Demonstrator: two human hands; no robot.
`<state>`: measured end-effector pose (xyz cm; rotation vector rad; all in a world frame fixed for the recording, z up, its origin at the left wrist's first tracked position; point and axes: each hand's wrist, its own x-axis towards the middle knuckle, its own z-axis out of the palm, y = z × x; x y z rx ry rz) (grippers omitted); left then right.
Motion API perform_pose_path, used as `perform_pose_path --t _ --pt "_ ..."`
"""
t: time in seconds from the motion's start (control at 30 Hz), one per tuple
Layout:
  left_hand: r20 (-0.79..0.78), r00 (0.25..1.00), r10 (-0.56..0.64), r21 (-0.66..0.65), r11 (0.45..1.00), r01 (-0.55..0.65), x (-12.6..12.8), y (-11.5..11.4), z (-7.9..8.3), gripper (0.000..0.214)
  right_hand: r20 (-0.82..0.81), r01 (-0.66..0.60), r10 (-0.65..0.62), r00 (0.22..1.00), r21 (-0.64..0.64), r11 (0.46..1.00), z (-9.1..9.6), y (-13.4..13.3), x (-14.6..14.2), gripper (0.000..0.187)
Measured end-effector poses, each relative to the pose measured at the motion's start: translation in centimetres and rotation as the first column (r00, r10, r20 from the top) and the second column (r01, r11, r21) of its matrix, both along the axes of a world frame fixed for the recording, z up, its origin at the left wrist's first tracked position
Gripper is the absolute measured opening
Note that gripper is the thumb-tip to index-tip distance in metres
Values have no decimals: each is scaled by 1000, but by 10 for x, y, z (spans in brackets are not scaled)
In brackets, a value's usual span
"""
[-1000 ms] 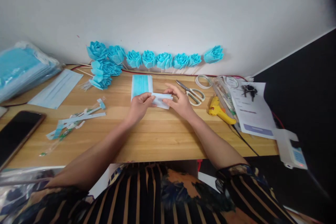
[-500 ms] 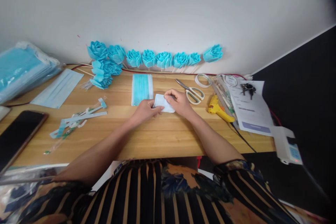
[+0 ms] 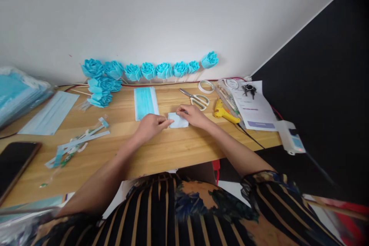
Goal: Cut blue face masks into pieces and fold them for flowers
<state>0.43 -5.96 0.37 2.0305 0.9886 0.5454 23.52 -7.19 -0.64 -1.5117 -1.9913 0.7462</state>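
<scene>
A small folded square of pale mask fabric [image 3: 179, 121] lies low over the wooden desk between my hands. Its left edge is pinched by the thumb and fingers of my left hand [image 3: 150, 126]. My right hand [image 3: 193, 116] is closed on the top edge, its fingertips bent over the fabric. Just behind my left hand lies a bright blue pleated piece of mask fabric [image 3: 144, 103] with a pale right border. White-handled scissors [image 3: 197, 98] rest beyond my right hand, blades pointing up and left.
Blue fabric flowers [image 3: 148, 70] on sticks line the wall. A yellow glue gun [image 3: 225, 112], tape roll [image 3: 206, 87] and paper with keys [image 3: 256, 107] lie right. Left are cut strips [image 3: 83, 140], a flat mask sheet [image 3: 52, 113], bagged masks [image 3: 23, 92] and a phone [image 3: 17, 163].
The view has swung right, so desk items appear further left. My hands stay at the folded square, which now looks flatter and lower, with my left fingers drawn towards its left edge.
</scene>
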Motion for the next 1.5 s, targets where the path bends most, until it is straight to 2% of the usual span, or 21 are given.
perform_pose_path --t 0.1,0.17,0.23,0.33,0.43,0.5,0.53,0.6,0.7,0.83,1.13,1.23,1.3,1.4,1.43,1.5 --pt "19 1000 11 149 989 -14 7 -1 0 39 83 52 -57 995 65 997 -10 -9 4 12" --pt "-21 997 -79 288 954 82 16 -5 -5 27 96 52 -62 993 107 993 -14 -11 3 13" --pt "-174 967 -188 407 880 244 25 -9 -12 30 97 42 -54 994 118 992 -15 -10 2 14" --pt "-416 885 -208 466 788 404 33 -18 -18 28 143 55 -76 987 148 988 -13 -9 0 12" --pt "-504 843 -187 477 754 453 32 -25 -19 23 248 53 -133 960 307 950 -9 -19 -3 20" --pt "-505 843 -185 480 752 452 30 -28 -18 23 324 -6 -130 937 387 922 -9 -33 -5 29" --pt "-503 845 -180 481 755 446 29 -29 -17 23 363 -52 -95 927 375 926 -9 -41 -5 31" --pt "-510 845 -160 485 758 436 28 -30 -17 25 434 -125 -21 901 304 945 -12 -59 -3 38" --pt "-540 832 -128 505 741 442 30 -29 -19 27 489 -181 91 868 140 973 -18 -81 7 65" --pt "-566 818 -100 510 738 442 34 -28 -17 26 515 -129 72 854 75 989 -20 -93 15 70" --pt "-574 814 -87 501 750 433 36 -35 -9 30 490 -60 22 871 61 996 -22 -93 8 71" --pt "-543 835 -92 505 758 412 34 -35 -11 32 435 -48 -20 900 146 988 -26 -95 13 57" --pt "-518 850 -96 507 766 395 33 -33 -14 31 346 -7 -95 933 282 959 -29 -98 18 43" --pt "-426 896 -124 484 806 341 31 -27 -20 25 136 121 -223 965 526 842 -30 -104 23 38" --pt "-375 918 -129 469 827 309 31 -25 -22 25 91 128 -220 971 578 806 -30 -105 22 37" --pt "-260 958 -118 448 865 228 30 -21 -24 25 58 96 -167 984 620 778 -25 -106 17 35"
